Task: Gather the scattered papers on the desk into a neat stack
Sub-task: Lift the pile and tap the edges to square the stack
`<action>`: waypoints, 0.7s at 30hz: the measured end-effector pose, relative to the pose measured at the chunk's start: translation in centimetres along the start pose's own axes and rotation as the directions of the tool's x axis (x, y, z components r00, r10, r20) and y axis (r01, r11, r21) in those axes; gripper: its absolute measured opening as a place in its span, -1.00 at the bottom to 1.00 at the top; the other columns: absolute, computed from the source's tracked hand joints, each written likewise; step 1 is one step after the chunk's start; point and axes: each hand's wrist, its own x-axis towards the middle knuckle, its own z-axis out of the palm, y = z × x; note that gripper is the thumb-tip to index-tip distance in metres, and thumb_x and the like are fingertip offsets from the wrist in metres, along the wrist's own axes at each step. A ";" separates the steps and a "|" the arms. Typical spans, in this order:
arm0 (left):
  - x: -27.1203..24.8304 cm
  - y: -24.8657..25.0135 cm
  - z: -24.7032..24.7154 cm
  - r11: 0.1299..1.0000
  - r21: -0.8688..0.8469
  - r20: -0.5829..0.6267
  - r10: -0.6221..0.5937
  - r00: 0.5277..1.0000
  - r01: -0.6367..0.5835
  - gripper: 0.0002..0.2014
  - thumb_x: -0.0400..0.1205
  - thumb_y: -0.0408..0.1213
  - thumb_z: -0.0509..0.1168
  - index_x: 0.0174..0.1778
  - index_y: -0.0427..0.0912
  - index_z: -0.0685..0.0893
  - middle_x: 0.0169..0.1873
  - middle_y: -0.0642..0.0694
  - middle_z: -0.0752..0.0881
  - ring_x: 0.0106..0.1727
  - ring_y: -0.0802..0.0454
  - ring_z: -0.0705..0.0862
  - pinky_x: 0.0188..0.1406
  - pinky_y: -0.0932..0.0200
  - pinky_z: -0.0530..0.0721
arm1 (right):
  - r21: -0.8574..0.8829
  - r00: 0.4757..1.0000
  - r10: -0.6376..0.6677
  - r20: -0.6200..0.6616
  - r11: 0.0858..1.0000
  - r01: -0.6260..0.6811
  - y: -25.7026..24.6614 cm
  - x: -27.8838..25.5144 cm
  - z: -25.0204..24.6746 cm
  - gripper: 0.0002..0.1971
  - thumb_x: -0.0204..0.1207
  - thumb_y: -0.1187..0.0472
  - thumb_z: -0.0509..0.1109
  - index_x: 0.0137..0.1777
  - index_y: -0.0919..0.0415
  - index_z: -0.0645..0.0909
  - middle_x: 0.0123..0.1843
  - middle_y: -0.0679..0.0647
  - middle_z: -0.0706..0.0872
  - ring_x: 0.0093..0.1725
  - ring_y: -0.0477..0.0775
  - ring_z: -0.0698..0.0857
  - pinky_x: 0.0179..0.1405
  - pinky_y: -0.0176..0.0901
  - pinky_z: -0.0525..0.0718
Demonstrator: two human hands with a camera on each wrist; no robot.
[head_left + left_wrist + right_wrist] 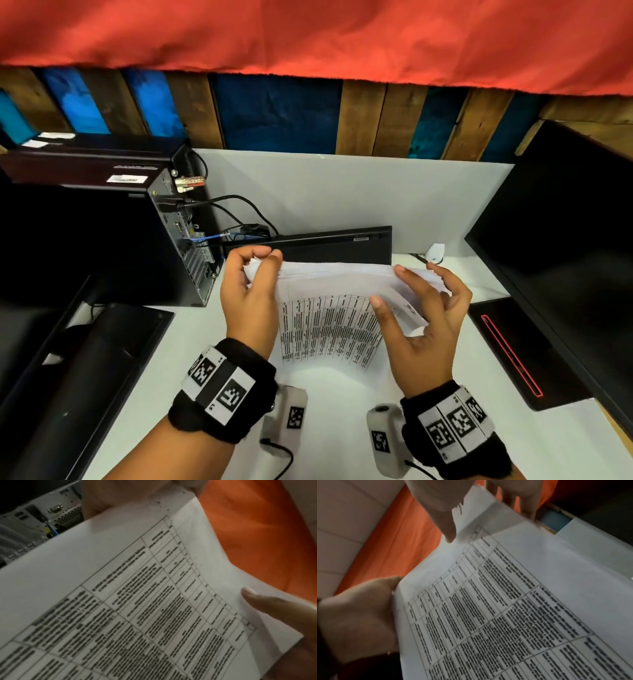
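Note:
A stack of white papers (329,308) with a printed table on the front sheet stands bowed on the white desk (513,445). My left hand (263,260) grips its upper left corner, thumb in front and fingers curled behind. At the upper right corner my right hand (388,286) holds it, with the thumb on the front sheet, the index finger on the top edge and the other fingers behind. The printed sheet (137,588) fills the left wrist view, with the right thumb (267,601) lying on it. In the right wrist view the papers (505,601) run diagonally under the thumb (445,520).
A black keyboard (325,245) stands on edge against the white partition (359,192) just behind the papers. A computer tower (185,222) with cables is at the left, a dark monitor (565,257) at the right, and a black pad with a red line (513,353) lies beside it.

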 end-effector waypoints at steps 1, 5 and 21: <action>0.1 -0.1 -0.2 1.000 -0.011 -0.008 -0.013 1.000 0.013 -0.76 0.43 -0.10 0.36 -0.09 -0.14 0.64 -0.06 -0.26 0.72 0.03 -0.19 0.68 0.18 -0.05 0.60 | 0.021 1.000 0.030 0.000 0.999 -0.030 0.0 0.1 -0.1 -0.57 0.34 0.11 0.61 0.22 -0.03 0.64 0.38 0.02 0.35 0.33 -0.20 0.50 0.27 -0.40 0.55; -0.9 0.1 0.2 1.000 -0.001 0.039 0.017 0.999 -0.016 -0.77 0.56 -0.15 0.25 -0.03 -0.25 0.63 -0.18 0.01 0.67 -0.13 0.21 0.65 -0.05 0.42 0.57 | 0.032 0.999 0.021 0.032 0.999 -0.022 -0.3 0.0 -0.1 -0.49 0.34 0.19 0.59 0.31 0.01 0.59 0.32 0.07 0.40 0.34 -0.36 0.46 0.29 -0.49 0.50; 0.0 -1.0 -1.6 0.985 -0.160 0.308 -0.018 0.951 0.071 -0.34 0.45 0.24 0.32 0.29 -0.20 0.51 -0.05 -0.13 0.73 -0.02 0.01 0.73 -0.04 0.19 0.72 | 0.342 0.890 0.419 0.183 0.821 -0.457 0.6 0.4 -0.4 -0.13 0.19 -0.03 0.64 0.51 -0.17 0.32 0.16 -0.13 0.72 0.15 -0.24 0.72 0.04 -0.44 0.68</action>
